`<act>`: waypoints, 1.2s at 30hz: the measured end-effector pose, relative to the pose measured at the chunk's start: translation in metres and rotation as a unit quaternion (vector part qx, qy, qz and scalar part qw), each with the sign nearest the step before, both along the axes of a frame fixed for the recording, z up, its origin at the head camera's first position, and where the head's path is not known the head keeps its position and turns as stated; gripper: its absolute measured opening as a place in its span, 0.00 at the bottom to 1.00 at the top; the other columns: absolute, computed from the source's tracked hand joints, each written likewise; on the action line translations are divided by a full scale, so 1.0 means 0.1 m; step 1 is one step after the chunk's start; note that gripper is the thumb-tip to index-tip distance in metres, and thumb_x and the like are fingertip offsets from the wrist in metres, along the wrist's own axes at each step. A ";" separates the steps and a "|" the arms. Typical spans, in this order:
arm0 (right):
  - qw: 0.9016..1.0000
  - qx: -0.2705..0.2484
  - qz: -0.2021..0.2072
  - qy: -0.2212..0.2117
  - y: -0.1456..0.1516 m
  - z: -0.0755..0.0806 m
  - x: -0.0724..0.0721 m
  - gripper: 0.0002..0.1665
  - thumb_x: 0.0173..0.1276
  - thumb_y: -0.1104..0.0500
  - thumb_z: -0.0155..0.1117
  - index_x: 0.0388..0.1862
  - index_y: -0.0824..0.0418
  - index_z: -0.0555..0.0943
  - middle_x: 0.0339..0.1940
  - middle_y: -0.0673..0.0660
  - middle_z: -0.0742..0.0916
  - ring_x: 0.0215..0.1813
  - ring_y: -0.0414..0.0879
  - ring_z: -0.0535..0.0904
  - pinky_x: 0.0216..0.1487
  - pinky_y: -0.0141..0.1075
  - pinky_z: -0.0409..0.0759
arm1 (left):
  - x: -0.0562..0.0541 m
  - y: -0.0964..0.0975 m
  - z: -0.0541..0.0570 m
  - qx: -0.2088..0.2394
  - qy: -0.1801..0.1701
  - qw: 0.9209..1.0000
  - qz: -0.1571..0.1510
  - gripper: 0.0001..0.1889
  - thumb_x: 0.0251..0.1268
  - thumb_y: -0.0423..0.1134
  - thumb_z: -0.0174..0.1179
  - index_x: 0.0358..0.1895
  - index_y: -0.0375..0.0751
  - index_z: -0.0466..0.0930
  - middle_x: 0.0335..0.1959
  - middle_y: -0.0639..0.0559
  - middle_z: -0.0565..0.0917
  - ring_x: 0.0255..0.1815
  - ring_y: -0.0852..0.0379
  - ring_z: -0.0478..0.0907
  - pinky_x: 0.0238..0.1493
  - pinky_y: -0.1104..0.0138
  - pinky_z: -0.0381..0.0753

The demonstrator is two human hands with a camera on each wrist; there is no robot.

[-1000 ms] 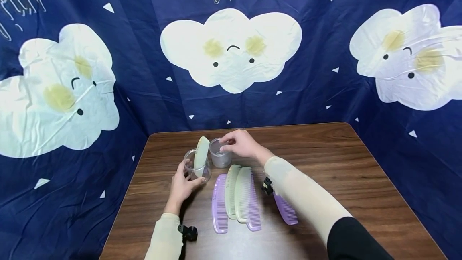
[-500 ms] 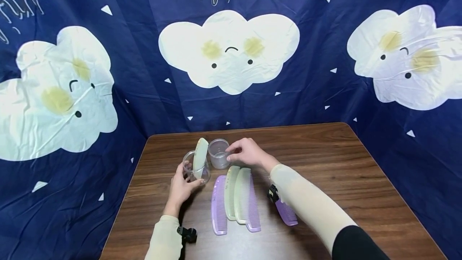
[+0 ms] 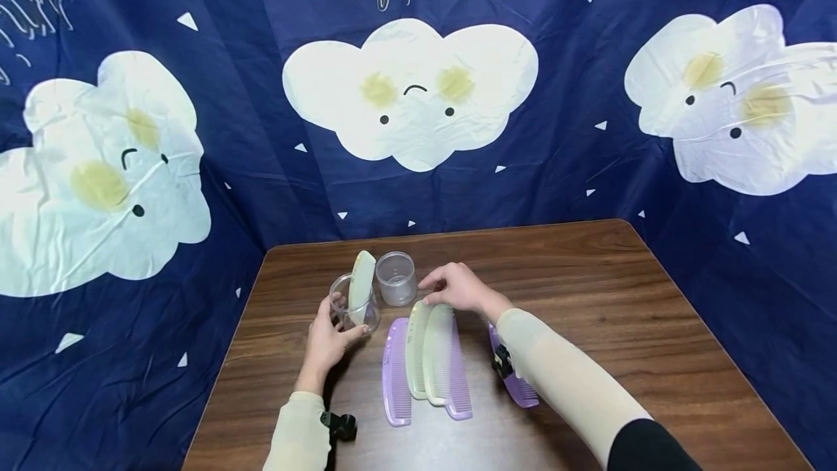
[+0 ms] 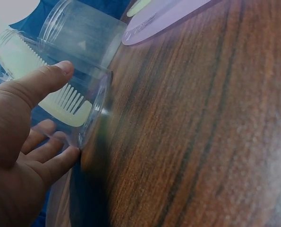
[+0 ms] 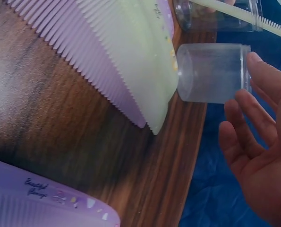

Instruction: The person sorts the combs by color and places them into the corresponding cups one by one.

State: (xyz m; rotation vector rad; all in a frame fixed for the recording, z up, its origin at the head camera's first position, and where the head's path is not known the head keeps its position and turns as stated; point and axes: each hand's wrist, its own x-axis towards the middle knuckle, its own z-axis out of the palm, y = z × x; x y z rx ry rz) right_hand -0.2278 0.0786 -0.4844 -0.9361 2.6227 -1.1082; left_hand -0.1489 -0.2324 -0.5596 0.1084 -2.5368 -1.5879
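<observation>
My left hand grips a clear plastic jar, thumb on one side and fingers on the other. A pale green comb stands tilted in that jar, its upper end above the rim. Beside it is a second clear jar with nothing seen inside. My right hand hovers near the upper ends of the combs, fingers loosely bent and holding nothing. Two green combs, the left one and the right one, lie overlapping on the table. The right one partly covers a purple comb.
Another purple comb lies left of the green ones. Further right, a purple comb is partly hidden by my right forearm and wrist camera. The wooden table ends at a blue cloth with cloud prints.
My right hand has moved off the second jar's rim, rightward and nearer to me, toward the green combs' upper ends. My left hand keeps its grip on the first jar.
</observation>
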 end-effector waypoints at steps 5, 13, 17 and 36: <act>1.000 -0.004 -0.005 -0.013 0.03 -0.07 0.02 0.18 0.58 0.59 0.81 0.49 0.55 0.91 0.49 0.57 0.92 0.49 0.53 0.88 0.50 0.37 0.88 | 0.01 0.00 -0.01 0.006 -0.004 1.000 -0.003 0.49 0.47 0.32 0.82 0.73 0.37 0.61 0.71 0.36 0.73 0.74 0.38 0.69 0.71 0.51 0.79; 1.000 0.008 -0.014 -0.013 0.05 -0.19 0.05 0.21 0.58 0.60 0.81 0.52 0.60 0.89 0.49 0.53 0.92 0.50 0.50 0.88 0.53 0.42 0.89 | 0.01 -0.04 0.00 0.002 -0.008 1.000 -0.010 0.50 0.48 0.33 0.81 0.74 0.37 0.59 0.72 0.36 0.71 0.75 0.37 0.67 0.72 0.49 0.77; 1.000 0.014 -0.017 -0.017 0.09 -0.23 0.06 0.22 0.59 0.60 0.80 0.53 0.60 0.89 0.49 0.52 0.92 0.52 0.50 0.87 0.54 0.44 0.89 | 0.00 -0.03 -0.01 0.004 -0.010 1.000 -0.009 0.50 0.49 0.33 0.81 0.75 0.38 0.59 0.72 0.35 0.71 0.76 0.37 0.67 0.72 0.49 0.77; 0.997 0.040 -0.026 -0.058 0.19 -0.42 -0.02 0.22 0.60 0.59 0.80 0.55 0.58 0.88 0.51 0.56 0.91 0.55 0.53 0.86 0.58 0.47 0.87 | 0.00 -0.02 -0.03 0.000 -0.012 1.000 -0.006 0.50 0.48 0.34 0.82 0.74 0.37 0.60 0.72 0.37 0.72 0.75 0.38 0.68 0.71 0.50 0.78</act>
